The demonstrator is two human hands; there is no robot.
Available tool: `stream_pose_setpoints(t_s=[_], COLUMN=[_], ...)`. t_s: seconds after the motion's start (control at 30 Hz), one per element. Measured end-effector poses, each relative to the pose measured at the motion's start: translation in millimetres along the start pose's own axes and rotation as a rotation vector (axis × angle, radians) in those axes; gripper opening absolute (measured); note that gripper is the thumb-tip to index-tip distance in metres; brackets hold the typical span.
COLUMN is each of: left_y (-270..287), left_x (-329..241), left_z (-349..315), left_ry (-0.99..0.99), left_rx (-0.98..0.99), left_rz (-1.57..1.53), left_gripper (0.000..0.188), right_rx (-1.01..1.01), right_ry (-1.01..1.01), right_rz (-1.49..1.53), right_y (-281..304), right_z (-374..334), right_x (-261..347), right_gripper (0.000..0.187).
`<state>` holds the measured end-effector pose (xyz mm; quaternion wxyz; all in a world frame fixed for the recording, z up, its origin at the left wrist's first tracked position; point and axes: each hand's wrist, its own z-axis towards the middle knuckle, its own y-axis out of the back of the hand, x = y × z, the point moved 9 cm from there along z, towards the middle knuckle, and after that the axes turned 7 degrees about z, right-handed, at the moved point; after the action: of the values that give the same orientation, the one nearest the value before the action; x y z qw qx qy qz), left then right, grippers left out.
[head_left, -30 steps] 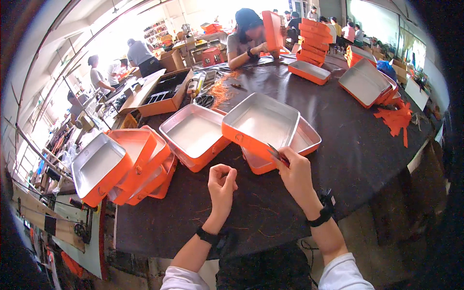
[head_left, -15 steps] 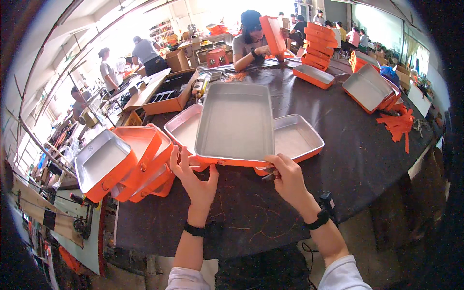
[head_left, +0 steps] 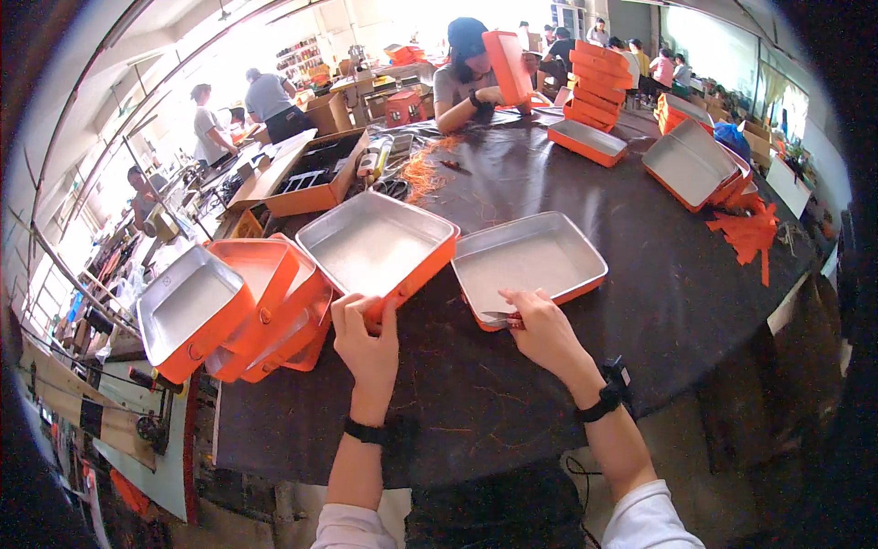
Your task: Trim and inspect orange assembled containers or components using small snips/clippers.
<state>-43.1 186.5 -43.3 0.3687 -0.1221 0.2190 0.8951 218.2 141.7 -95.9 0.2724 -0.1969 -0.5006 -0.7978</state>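
Observation:
My left hand (head_left: 366,340) grips the near edge of an orange case half (head_left: 380,240) with a silvery-grey lining, its open side facing up. Closed round small thread snips, my right hand (head_left: 546,337) has the metal blades of the snips (head_left: 498,317) pointing left. They lie over the near edge of another shallow orange case half (head_left: 535,261), grey-lined like the first. Whether the right fingers touch that case, I cannot tell. Beside my left hand leans a stack of similar orange case halves (head_left: 197,316).
The dark table (head_left: 658,302) carries loose orange threads (head_left: 422,174). Across it, a person (head_left: 465,82) in a dark cap handles another orange case. More stacked cases (head_left: 599,87), tilted cases (head_left: 690,165) and orange scraps (head_left: 745,238) lie right. A cardboard box (head_left: 320,174) stands far left.
The case that both hands held raised has come down to the left, with my left hand still on its edge. My right hand has let go of it and keeps the snips.

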Motion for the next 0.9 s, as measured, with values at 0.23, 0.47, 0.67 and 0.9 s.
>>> stream_pose_setpoints(t_s=[0.23, 0.47, 0.67, 0.9], left_y=[8.5, -43.3, -59.9, -70.8], left_x=[-14.5, -28.4, -23.8, -31.1], left_z=[-1.0, -25.8, -42.0, -54.9], left_ry=[-0.062, -0.07, -0.061, -0.004], left_rx=[-0.132, 0.485, 0.632, 0.723], left_rz=[-0.048, -0.19, -0.116, -0.114], left_gripper=[0.024, 0.017, 0.012, 0.017], right_rx=[0.052, -0.064, 0.058, 0.078], right_ry=[-0.091, -0.186, -0.022, 0.025], right_rz=[-0.097, -0.112, 0.054, 0.02], right_y=[7.9, 20.3, -4.1, -0.6], right_z=[-0.7, 1.0, 2.9, 5.2], right_x=[1.3, -34.7, -0.4, -12.3], right_gripper=[0.021, 0.02, 0.018, 0.013])
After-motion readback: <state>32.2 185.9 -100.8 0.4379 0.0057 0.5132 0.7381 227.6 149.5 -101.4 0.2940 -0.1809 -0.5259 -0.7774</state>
